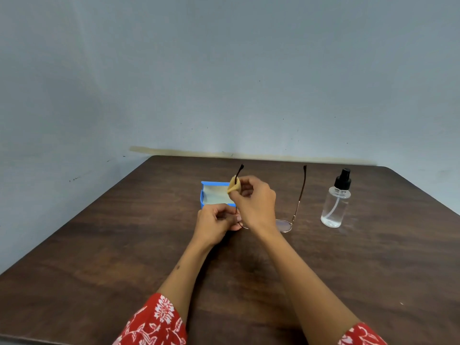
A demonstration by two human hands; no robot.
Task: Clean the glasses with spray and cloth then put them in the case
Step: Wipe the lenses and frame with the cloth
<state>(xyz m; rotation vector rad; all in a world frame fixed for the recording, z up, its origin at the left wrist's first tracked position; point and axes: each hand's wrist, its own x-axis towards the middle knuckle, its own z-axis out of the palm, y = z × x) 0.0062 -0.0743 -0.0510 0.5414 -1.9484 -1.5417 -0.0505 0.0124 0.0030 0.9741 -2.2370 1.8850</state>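
On a dark wooden table point(104, 250) set against a pale blue-grey wall point(224, 70), a person works on a pair of thin-rimmed glasses point(297, 207) whose arms are unfolded and point away toward twelve o'clock. The left hand point(215, 225) is closed on the frame at its left end, fingers pinched where the lens meets the hinge; that lens is mostly hidden behind the two hands. The right hand point(254, 202) reaches across at about one o'clock from the left, its thumb and fingers squeezed on a small tan cloth point(234, 186) that is folded around the left temple arm, part of the way up, with the dark tip of the arm standing out above the cloth. The right lens shows at four o'clock of the right hand, low over the table; whether it touches the wood cannot be told. The blue case point(202, 195) lies open just behind the hands at eleven o'clock, showing a pale lining, and holds nothing that can be seen. A clear spray bottle point(335, 207) with a black pump top stands upright at three o'clock of the glasses, apart from them. Red sleeves point(154, 322) with a white floral print cover both upper forearms at the bottom edge.
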